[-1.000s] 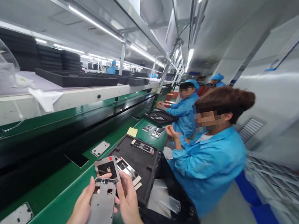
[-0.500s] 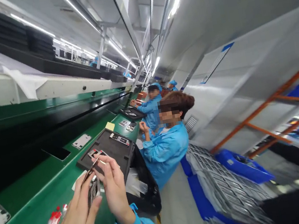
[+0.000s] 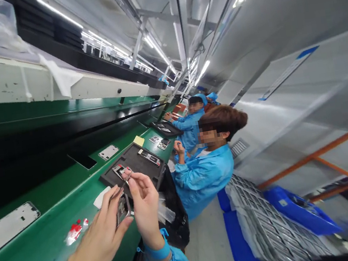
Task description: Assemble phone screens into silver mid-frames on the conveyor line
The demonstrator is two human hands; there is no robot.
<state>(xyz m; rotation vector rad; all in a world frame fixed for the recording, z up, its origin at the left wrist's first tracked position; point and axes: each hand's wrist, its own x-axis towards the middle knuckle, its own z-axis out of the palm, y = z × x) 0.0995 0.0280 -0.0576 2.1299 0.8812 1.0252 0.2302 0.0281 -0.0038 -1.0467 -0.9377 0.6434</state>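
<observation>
My left hand (image 3: 105, 226) is closed around a small phone housing (image 3: 122, 208), with the thumb on the near side and the fingers over the far side. A thin pair of tweezers (image 3: 123, 185) slants from the left index finger up to the fingertips of my right hand (image 3: 145, 202). Those right fingers are pinched together; whatever small thing sits between them is too small to name. Just beyond the hands, a dark foam tray (image 3: 132, 159) bears a phone part with red edges (image 3: 121, 170) and a longer phone part (image 3: 149, 157).
White phone back plates (image 3: 8, 229) and red film scraps (image 3: 74, 232) lie on the green bench (image 3: 56, 203). A yellow note (image 3: 139, 141) lies behind the tray. Co-workers in blue coats (image 3: 201, 175) sit to the right. Blue bins (image 3: 240, 235) stand on the floor.
The view has swung left, so the scene sits further right. My hands stay close together around the phone housing, with the right fingers still pinched near the tweezers.
</observation>
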